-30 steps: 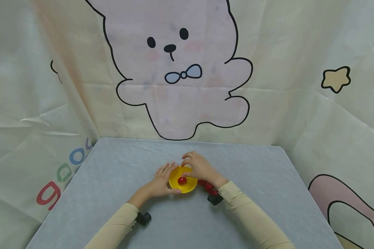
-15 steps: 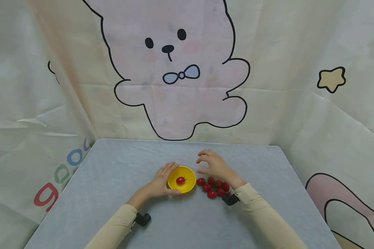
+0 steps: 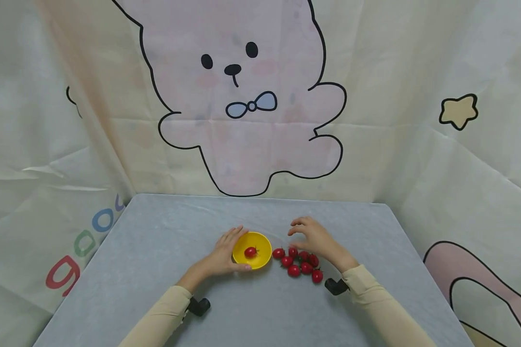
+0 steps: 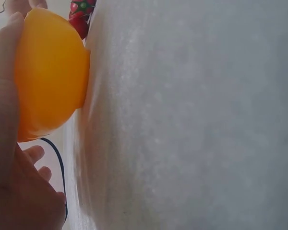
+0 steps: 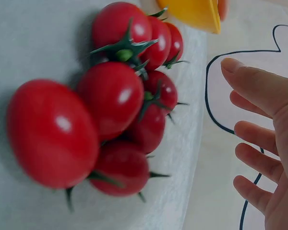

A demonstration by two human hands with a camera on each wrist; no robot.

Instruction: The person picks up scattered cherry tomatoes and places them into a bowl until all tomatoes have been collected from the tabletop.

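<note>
A small yellow bowl [image 3: 265,260] stands on the table with one cherry tomato [image 3: 250,252] inside it. My left hand [image 3: 220,254] holds the bowl from its left side, thumb at the near side and fingers along the far rim. In the left wrist view the bowl's outer wall [image 4: 53,72] sits between thumb and fingers. To the right of the bowl lies a cluster of red cherry tomatoes [image 3: 293,271] with green stems. My right hand [image 3: 319,239] hovers by the far edge of that cluster, fingers spread and loosely bent, holding nothing. Several tomatoes fill the right wrist view, a large one [image 5: 53,134] nearest.
A pale grey-blue cloth covers the table [image 3: 252,313]. Behind it hangs a cream curtain [image 3: 373,159] with a bear drawing, and similar cloth closes both sides. A black wrist camera [image 3: 336,286] sticks out beside the right sleeve, another [image 3: 198,306] beside the left.
My right hand has moved right, from over the bowl to beside the tomatoes, uncovering the cluster. The tomato stays in the bowl, and my left hand keeps its hold.
</note>
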